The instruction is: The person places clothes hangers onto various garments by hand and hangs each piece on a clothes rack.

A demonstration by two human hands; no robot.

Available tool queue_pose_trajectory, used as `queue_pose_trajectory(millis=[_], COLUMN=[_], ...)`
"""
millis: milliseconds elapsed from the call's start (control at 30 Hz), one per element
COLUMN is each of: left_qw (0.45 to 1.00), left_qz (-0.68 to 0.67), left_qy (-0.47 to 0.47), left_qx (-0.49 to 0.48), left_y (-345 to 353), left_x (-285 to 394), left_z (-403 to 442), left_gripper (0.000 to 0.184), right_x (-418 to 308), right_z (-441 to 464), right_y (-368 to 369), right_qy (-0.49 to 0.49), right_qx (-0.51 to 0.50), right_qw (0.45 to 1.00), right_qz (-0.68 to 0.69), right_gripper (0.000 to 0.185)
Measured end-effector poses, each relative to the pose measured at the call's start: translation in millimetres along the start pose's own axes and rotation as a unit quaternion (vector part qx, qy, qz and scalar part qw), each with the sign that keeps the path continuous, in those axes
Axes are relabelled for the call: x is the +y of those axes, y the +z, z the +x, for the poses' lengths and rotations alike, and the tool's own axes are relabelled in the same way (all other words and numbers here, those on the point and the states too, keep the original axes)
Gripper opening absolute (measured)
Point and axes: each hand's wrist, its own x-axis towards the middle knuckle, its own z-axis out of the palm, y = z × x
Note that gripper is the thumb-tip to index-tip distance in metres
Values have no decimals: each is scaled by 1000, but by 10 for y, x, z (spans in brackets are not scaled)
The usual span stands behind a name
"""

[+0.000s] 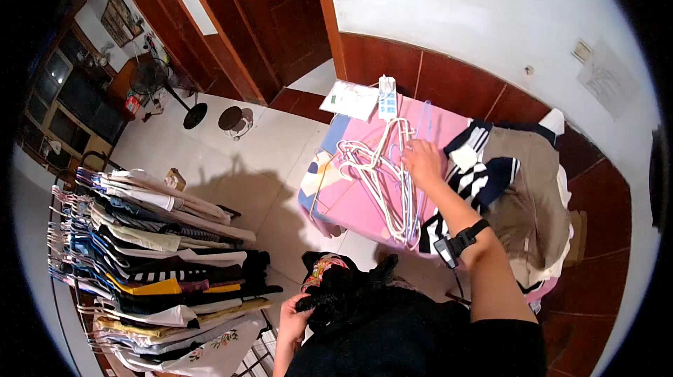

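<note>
Fingers of my right hand [423, 162] meet the pale hangers [378, 166] heaped on the pink-covered surface [449, 124], whether closed on one I cannot tell; my left hand [293, 315] pinches a black garment [336, 301]; separating one hanger by its hook should limit tangling.

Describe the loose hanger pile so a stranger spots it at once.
Start at the pink-covered table by the wall. On its top, nearer than the white power strip, lies the hanger pile with the right hand at its edge. Unlike the row of hung garments at lower left, these white and bluish hangers carry no clothes.
</note>
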Motion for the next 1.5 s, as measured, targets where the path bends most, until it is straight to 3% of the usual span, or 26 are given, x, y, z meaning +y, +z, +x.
queue_pose_trajectory(millis=[100, 167, 267, 300, 367, 400, 500, 667, 700, 733, 767, 833, 900, 1000, 1133, 1200, 1300, 1367, 1433, 1500], left_qw=[999, 998, 994, 996, 996, 996, 993, 996, 995, 991, 984, 983, 981, 974, 957, 948, 927, 848, 841, 762], left_qz=[7, -48, -80, -60, -36, -37, -51, -39, -28, -37, -22, 27, 15, 63, 151, 179, 235, 417, 431, 529], left_qy=[44, 32, 57, 71, 67, 69, 90, 76, 75, 93, 111, 121, 139, 134, 156, 166, 169, 248, 279, 333], left_qx=[-25, 15, -41, -17, -41, -39, -62, 27, 54, 87, 136, 137, 132, 168, 194, 204, 237, 215, 170, 170], left_y=[-302, -348, -573, -584, -646, -687, -746, -798, -790, -772, -814, -853, -853, -783, -733, -689, -559, -391, -201, -53], left_x=[-212, -187, -261, -283, -296, -346, -466, -351, -305, -281, -335, -141, -22, 116, 102, 117, 206, 425, 505, 566], left_z=[-126, -305, -453, -509, -646, -678, -799, -1025, -1044, -1054, -998, -1103, -1144, -1169, -1075, -1059, -1083, -1187, -1164, -1180], left_gripper=[23, 23, 19, 18, 18, 18, 18, 15, 14, 9, 5, 6, 7, 8, 9, 10, 11, 14, 20, 24], right_x=[-210, -292, -469, -503, -535, -616, -787, -864, -913, -923, -963, -1241, -1419, -1594, -1747, -1785, -1833, -1930, -2078, -2277], right_z=[-176, -361, -668, -765, -967, -1059, -1173, -1189, -1118, -1116, -1117, -1013, -1005, -1092, -1134, -1159, -1196, -1231, -1290, -1328], right_y=[-553, -745, -1030, -1084, -1086, -1128, -1277, -1382, -1482, -1474, -1446, -1759, -1925, -2015, -2137, -2162, -2169, -2037, -1845, -1766], right_qy=[-56, -84, -87, -84, -19, 5, 40, 72, 90, 130, 168, 173, 166, 123, 5, -15, -78, -75, -150, -136], right_qx=[74, 84, -25, -52, -189, -181, -200, -220, -251, -246, -243, -310, -338, -360, -355, -361, -303, -295, -261, -227], right_qw=[995, 992, 995, 995, 981, 978, 977, 963, 949, 913, 855, 764, 699, 661, 666, 738, 762, 755, 771, 758], right_qz=[-25, -44, -49, -12, 48, 104, 64, 136, 168, 300, 426, 539, 608, 647, 656, 570, 567, 581, 562, 596], right_gripper=[11, 11, 17, 21, 26, 29, 31, 34, 29, 25, 23, 21, 21, 21, 17, 16, 14, 14, 15, 16])
